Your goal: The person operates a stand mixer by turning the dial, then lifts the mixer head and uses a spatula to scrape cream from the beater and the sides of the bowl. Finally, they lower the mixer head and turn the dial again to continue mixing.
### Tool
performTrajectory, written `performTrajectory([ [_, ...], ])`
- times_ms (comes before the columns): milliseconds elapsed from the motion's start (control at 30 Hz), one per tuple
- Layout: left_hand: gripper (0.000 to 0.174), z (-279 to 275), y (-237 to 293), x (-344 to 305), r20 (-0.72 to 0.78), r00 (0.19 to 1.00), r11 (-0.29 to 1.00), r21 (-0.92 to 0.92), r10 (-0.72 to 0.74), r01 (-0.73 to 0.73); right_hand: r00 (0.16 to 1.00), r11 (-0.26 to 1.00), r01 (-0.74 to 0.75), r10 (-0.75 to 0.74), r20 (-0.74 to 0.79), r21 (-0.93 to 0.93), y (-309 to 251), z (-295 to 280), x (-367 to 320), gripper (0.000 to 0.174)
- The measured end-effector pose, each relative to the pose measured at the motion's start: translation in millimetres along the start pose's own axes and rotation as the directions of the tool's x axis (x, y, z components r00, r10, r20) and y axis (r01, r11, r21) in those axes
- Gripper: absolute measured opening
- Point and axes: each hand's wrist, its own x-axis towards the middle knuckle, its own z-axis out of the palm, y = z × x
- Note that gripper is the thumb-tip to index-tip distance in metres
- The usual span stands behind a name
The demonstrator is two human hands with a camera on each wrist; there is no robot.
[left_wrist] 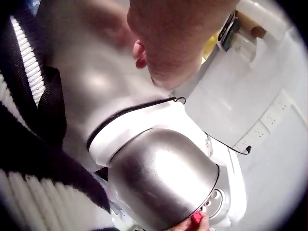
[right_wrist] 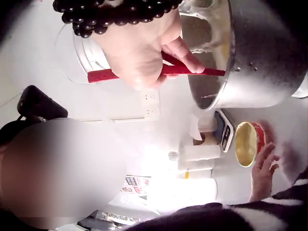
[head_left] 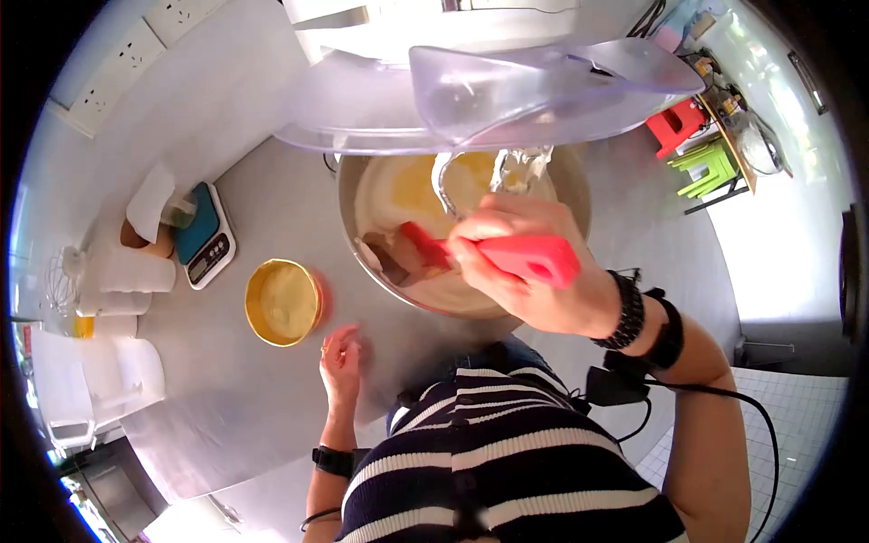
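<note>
The red spatula is gripped in the curled fingers of the right hand, and its blade is held inside the metal bowl, beneath that hand, where the pale mixture appears to be touched, though the contact is poorly shown. The left hand is held empty and partly open, fingers loosely bent, with the round tub located just beside its fingertips.

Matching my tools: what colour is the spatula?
Red, clearest in the head view.
</note>
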Motion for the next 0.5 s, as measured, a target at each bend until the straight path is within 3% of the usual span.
performTrajectory([
  [100, 0.028, -2, 6, -1, 0.010, 1.000, 0.997, 0.083, -0.012, 0.011, 0.998, 0.999, -0.052, 0.052, 0.029, -0.016, -15, -24, -8, 0.007],
  [233, 0.028, -3, 2, 3, 0.025, 0.999, 0.999, 0.031, -0.027, 0.026, 0.981, 0.984, -0.174, 0.176, 0.077, -0.031, -41, -68, -10, 0.005],
  [400, 0.029, -4, 3, 7, 0.066, 0.997, 0.998, 0.054, -0.046, 0.043, 0.992, 0.970, -0.127, 0.129, 0.003, 0.206, -28, -86, -9, 0.009],
  [500, 0.028, -3, 3, 8, 0.049, 0.998, 0.998, 0.047, -0.039, 0.036, 0.993, 0.962, -0.118, 0.119, 0.012, 0.248, -19, -86, -10, 0.010],
])
